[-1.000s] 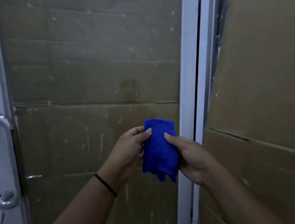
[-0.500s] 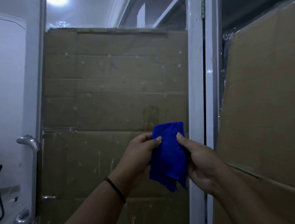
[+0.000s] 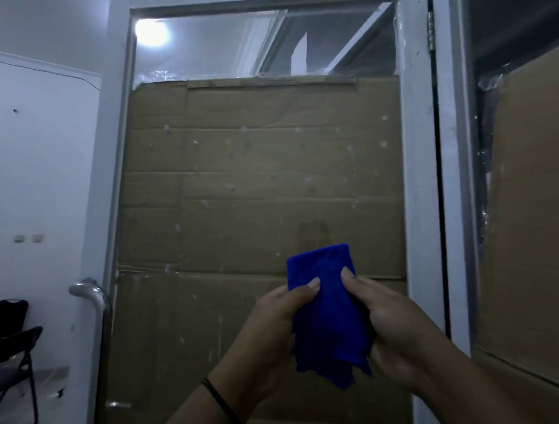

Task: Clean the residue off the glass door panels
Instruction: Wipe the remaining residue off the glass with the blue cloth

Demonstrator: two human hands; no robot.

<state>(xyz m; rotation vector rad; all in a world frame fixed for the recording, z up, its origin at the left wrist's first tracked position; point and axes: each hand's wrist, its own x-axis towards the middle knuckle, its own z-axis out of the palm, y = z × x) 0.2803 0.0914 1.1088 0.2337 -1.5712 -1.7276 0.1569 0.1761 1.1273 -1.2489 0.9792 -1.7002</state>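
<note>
At chest height in front of the door, a folded blue cloth is pinched between both hands: the left hand grips its left edge with thumb on the front, the right hand grips the right edge the same way. Cloth is held clear of the glass, not touching it.

Change since a second ago: the view has been tilted upward. Earlier only the lower cardboard and a bit of handle were seen; now the whole left glass door panel up to the top frame is shown, with a clear strip at the top and cardboard behind the rest. The grip on the cloth is unchanged, and the cloth is folded much as before. Judged: the panel is being surveyed and the cloth readied; wiping is not yet begun. White specks and streaks of residue are scattered over the panel, so nearly all of the task is left.

Counts:
- glass panels: two, the left one full, the right glass panel partly in view, also backed by cardboard
- cloths: one
- hands: two, both on the cloth
- door handle: one, metal, at the left edge
- wristband: one, dark, on the left wrist
- hinge: one seen
- folding chair: at least one, far left; exact count cannot be told.
</note>
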